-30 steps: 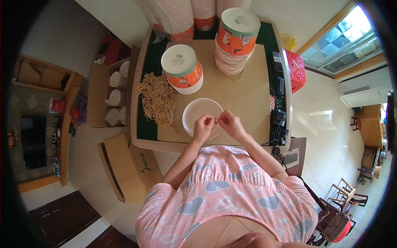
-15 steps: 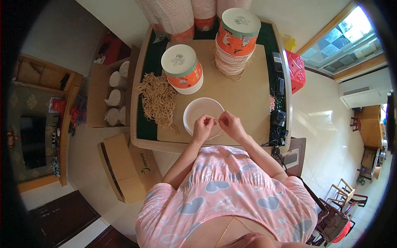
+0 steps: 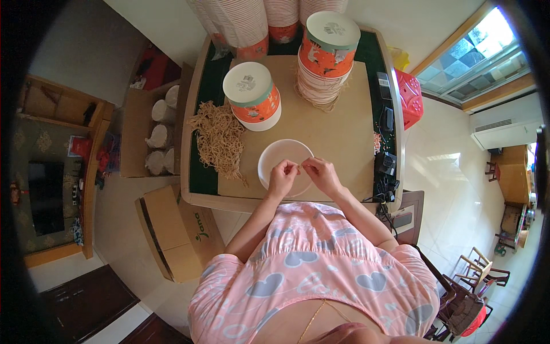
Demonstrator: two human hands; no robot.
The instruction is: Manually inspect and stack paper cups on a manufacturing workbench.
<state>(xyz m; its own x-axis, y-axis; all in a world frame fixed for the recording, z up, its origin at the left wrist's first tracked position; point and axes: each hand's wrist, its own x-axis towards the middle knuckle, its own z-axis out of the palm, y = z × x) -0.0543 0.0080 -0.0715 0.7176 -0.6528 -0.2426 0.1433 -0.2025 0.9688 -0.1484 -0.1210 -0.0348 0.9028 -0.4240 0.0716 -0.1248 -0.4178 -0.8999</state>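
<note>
Over the near side of a white round tub (image 3: pixel 286 141), my left hand (image 3: pixel 283 179) and my right hand (image 3: pixel 322 175) are close together, both closed in a pinch. A thin tan cord appears to be between their fingertips, though little of it shows. The tub's mouth faces up, and my hands cover its near right rim. A loose heap of tan cords (image 3: pixel 217 140) lies to the left. Behind the tub stands an upside-down orange and white stack of tubs (image 3: pixel 256 109). Farther right is a taller upside-down stack (image 3: pixel 326 60), with cords hanging about its lower part.
Tall nested stacks of tubs (image 3: pixel 246 28) line the table's back, partly in clear plastic. Black adapters and cables (image 3: pixel 387 163) sit along the right edge. An open carton with white rolls (image 3: pixel 160 135) stands left of the table; another cardboard box (image 3: pixel 177 232) is on the floor.
The white tub has shifted slightly right and toward me. My hands stay pinched at nearly the same place. The strand seen below them earlier is now hard to make out.
</note>
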